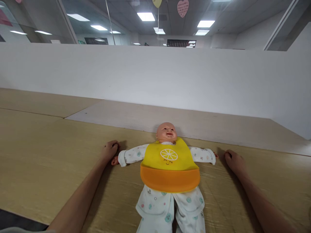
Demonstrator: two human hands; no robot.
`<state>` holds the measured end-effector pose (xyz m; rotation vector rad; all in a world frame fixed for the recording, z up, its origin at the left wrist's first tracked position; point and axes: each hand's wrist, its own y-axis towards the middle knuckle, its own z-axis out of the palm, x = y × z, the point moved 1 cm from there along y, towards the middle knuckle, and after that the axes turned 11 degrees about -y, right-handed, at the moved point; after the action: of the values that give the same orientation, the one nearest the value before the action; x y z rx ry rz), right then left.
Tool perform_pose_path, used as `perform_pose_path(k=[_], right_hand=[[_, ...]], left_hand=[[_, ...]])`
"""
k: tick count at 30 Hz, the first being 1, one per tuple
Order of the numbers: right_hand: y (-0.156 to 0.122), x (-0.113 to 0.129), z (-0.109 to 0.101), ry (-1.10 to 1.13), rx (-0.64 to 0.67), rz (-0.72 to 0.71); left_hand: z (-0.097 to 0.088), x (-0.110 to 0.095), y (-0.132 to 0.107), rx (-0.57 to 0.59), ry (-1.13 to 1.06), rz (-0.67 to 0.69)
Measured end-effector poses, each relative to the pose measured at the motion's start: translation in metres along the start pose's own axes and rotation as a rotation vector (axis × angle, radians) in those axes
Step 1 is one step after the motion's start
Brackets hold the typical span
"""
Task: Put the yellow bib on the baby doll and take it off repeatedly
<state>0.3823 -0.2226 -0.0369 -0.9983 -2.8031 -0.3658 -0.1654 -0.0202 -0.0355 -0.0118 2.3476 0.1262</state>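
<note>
Forearms point(81, 197) are set astride baby doll point(165, 132) — laid face-up on bench point(48, 149), likely so bib point(169, 170) sits flat. Left hand point(111, 149), right hand point(235, 161) — grip curled in, nothing visibly pinched.

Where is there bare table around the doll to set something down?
Bare tabletop lies left of your left hand and right of your right hand. The middle is crowded: the bibbed doll spreads its arms close to both hands.
</note>
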Motion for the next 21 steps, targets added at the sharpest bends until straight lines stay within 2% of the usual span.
perform_pose_path(k=[10, 15, 18, 21], right_hand=[[0.002, -0.003, 0.006, -0.068, 0.068, 0.005], [0.005, -0.005, 0.005, 0.015, 0.038, 0.027], [0.008, -0.008, 0.003, 0.129, 0.030, 0.080], [0.011, 0.001, -0.001, 0.239, -0.014, 0.112]], left_hand=[[-0.001, -0.005, -0.002, 0.001, 0.005, 0.015], [0.000, 0.000, -0.001, -0.021, -0.099, 0.018], [0.001, -0.009, 0.000, -0.036, -0.295, 0.013], [0.008, -0.032, 0.003, 0.016, -0.395, 0.021]])
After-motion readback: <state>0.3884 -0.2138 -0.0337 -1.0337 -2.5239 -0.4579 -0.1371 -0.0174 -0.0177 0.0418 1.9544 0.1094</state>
